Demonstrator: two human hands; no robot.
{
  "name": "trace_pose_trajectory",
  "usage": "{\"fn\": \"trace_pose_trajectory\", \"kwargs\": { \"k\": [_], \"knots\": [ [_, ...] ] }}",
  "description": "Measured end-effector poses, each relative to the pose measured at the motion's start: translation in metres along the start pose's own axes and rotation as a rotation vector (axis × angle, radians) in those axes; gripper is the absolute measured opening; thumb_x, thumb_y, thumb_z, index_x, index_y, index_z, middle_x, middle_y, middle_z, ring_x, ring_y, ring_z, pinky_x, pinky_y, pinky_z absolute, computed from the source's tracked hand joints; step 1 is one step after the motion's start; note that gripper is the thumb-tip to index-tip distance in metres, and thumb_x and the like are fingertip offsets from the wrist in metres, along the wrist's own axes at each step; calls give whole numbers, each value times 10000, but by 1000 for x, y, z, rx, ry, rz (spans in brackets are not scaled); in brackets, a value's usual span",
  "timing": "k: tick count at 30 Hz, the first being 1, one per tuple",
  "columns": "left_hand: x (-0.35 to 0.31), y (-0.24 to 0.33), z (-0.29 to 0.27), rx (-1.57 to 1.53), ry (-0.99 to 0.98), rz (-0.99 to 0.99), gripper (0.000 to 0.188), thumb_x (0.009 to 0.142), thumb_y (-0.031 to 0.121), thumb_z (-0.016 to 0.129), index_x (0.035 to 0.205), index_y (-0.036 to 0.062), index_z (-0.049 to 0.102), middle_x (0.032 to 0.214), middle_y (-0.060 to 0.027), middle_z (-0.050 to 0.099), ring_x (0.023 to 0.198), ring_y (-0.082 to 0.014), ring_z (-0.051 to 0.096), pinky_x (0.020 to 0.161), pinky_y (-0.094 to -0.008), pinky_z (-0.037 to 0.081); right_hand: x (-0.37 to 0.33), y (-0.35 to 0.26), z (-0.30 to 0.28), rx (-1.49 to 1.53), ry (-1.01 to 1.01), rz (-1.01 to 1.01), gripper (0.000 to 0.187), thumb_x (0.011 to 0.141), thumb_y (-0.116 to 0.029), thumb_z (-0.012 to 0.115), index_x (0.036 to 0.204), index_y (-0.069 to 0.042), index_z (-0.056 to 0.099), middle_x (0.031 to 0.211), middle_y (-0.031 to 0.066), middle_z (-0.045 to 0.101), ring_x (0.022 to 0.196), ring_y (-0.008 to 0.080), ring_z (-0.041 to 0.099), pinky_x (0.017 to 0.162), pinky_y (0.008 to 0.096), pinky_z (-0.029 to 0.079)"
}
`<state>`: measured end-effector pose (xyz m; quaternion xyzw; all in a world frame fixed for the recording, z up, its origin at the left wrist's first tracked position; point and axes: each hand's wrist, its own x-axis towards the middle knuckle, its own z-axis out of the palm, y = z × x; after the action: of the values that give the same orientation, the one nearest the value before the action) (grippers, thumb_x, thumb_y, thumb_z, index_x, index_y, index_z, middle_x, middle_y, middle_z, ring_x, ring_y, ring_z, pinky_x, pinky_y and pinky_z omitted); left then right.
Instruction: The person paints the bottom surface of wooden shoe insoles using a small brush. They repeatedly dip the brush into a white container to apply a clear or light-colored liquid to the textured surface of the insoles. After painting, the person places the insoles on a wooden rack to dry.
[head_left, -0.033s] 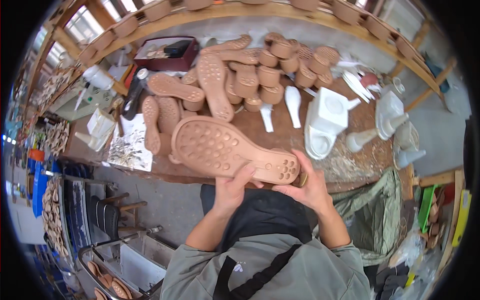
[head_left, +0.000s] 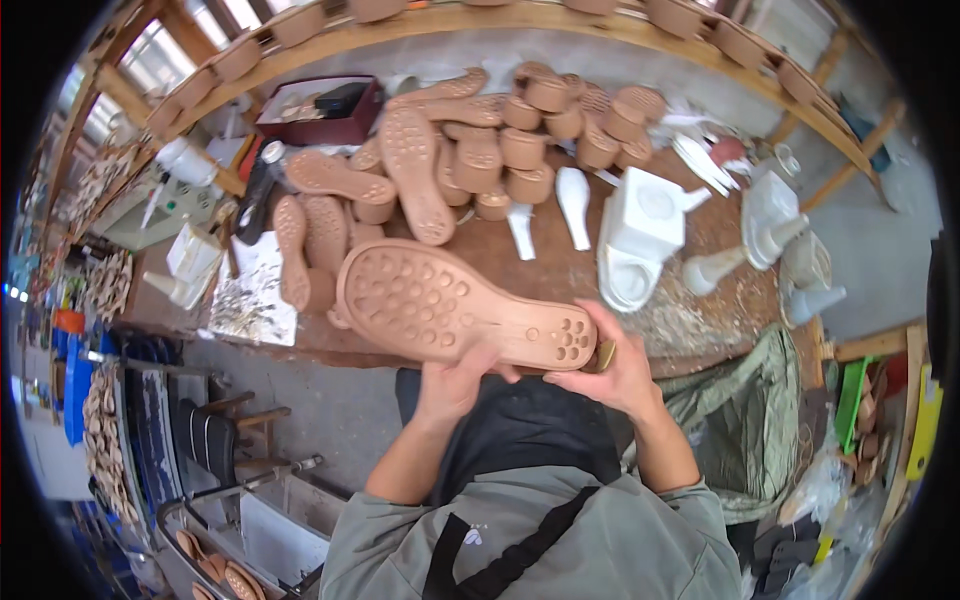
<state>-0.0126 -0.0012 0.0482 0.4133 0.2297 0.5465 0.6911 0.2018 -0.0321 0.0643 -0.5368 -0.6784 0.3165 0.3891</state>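
Observation:
A tan shoe sole (head_left: 435, 300), its underside covered in round dimples, is held over the front edge of the workbench. My left hand (head_left: 455, 385) is closed on its near edge around the narrow middle, thumb on the underside. At the heel end my right hand (head_left: 612, 365) pinches the sole between thumb and fingers. A small gold-coloured piece (head_left: 605, 354) shows by the right fingers; what it is I cannot make out. Beyond lie more tan soles (head_left: 415, 175) and a stack of tan heeled soles (head_left: 525, 150). The far side of the held sole is hidden.
White bottles with nozzles (head_left: 640, 240) and white shoe-shaped pieces (head_left: 573, 208) stand on the workbench (head_left: 500, 255). A stained paper sheet (head_left: 253, 310), a maroon box (head_left: 360, 112) and a wooden shelf (head_left: 430, 38) surround the pile. A green sack (head_left: 745, 430) hangs at the right.
The bench and the things on it sit slightly farther left in the picture. The sole has tilted a little in my hands; both hands keep their hold.

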Motion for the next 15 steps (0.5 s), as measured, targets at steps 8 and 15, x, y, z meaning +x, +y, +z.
{"fn": "trace_pose_trajectory", "kwargs": {
  "k": [8, 15],
  "knots": [
    [8, -5, -8, 15, -193, 107, 1102, 597, 359, 854, 1436, 41, 214, 1371, -203, 369, 1213, -277, 463, 933, -378, 490, -40, 45, -51, 476, -198, 344, 785, 609, -23, 855, 1285, 42, 462, 1122, 51, 579, 995, 115, 544, 882, 260, 452],
    [12, -39, -4, 395, 107, 354, 1136, 561, 419, 859, 1396, 6, 209, 1343, -171, 370, 1193, -272, 462, 1000, -405, 434, -17, 70, -85, 427, 366, 478, 256, 794, -117, 731, 986, 22, 636, 888, 59, 659, 692, 90, 589, 609, 249, 484]
  ]
}}
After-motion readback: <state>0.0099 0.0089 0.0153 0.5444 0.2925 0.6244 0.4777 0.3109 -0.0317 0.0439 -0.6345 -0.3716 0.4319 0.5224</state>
